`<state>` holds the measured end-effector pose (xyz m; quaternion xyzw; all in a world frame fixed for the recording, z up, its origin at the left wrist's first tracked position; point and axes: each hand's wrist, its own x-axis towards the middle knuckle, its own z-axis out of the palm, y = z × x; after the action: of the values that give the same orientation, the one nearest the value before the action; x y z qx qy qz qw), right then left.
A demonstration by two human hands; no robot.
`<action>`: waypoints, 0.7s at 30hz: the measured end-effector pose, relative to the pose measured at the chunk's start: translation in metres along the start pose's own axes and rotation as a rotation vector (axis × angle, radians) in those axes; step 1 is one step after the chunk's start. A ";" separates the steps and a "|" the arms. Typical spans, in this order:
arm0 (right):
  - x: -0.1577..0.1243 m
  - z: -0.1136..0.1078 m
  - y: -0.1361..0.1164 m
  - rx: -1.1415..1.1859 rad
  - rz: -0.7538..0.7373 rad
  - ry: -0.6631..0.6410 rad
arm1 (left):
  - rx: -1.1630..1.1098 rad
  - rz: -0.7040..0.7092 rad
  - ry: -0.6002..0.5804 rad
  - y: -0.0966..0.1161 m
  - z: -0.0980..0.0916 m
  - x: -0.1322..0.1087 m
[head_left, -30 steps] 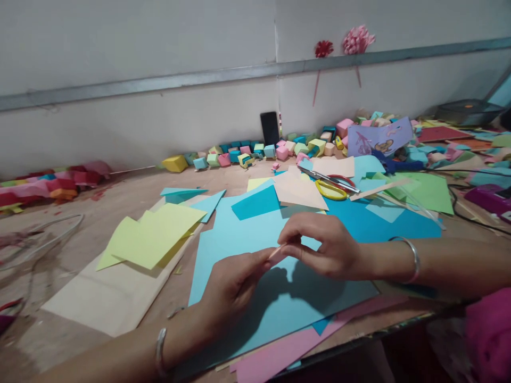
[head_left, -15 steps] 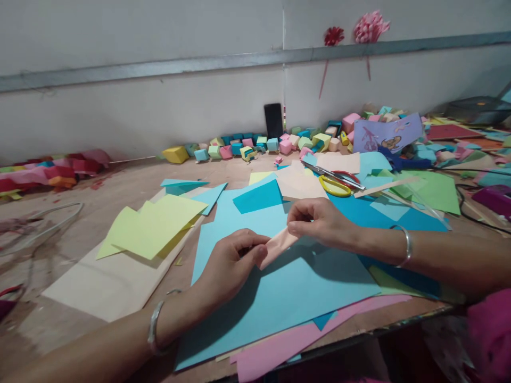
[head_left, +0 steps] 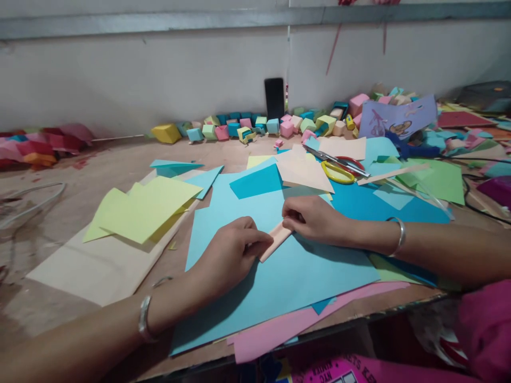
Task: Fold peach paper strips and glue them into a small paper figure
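Observation:
A narrow folded strip of peach paper [head_left: 275, 241] slants between my two hands, low over a large light blue sheet [head_left: 319, 266]. My left hand [head_left: 235, 250] pinches its near left end between thumb and fingers. At the far right end, my right hand [head_left: 313, 219] has its fingers closed on the strip. A crease runs along the strip's length. Just behind my hands lie a darker blue paper piece [head_left: 257, 182] and a peach sheet [head_left: 303, 173].
Scissors [head_left: 339, 167] with red and yellow handles lie behind my right hand. Yellow sheets [head_left: 147, 207] rest at the left. Several small paper cubes [head_left: 273, 126] line the wall near a black phone [head_left: 274, 98]. Pink paper [head_left: 275, 332] overhangs the front edge.
My view has tilted downward. The peach strip now sits lower and flatter against the blue sheet, and my fingers have shifted along it. Both hands keep hold.

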<state>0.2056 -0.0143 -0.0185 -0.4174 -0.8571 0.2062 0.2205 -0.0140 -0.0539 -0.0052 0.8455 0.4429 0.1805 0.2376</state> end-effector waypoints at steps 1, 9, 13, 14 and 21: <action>0.000 0.002 0.001 -0.018 -0.008 0.006 | 0.036 0.025 -0.001 -0.001 0.000 -0.001; -0.001 0.011 0.006 -0.209 -0.133 0.078 | 0.392 0.251 -0.061 0.008 0.002 -0.007; -0.002 0.012 0.001 -0.475 -0.372 0.106 | 0.458 0.312 -0.148 0.012 0.007 -0.010; -0.003 0.012 -0.002 -0.508 -0.449 0.084 | 0.455 0.323 -0.140 0.012 0.008 -0.011; -0.011 0.006 -0.017 -0.661 -0.453 -0.136 | 0.371 0.288 -0.070 0.003 0.015 -0.010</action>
<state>0.1979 -0.0332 -0.0163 -0.2518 -0.9601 -0.1073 0.0570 -0.0101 -0.0676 -0.0168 0.9349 0.3347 0.0988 0.0652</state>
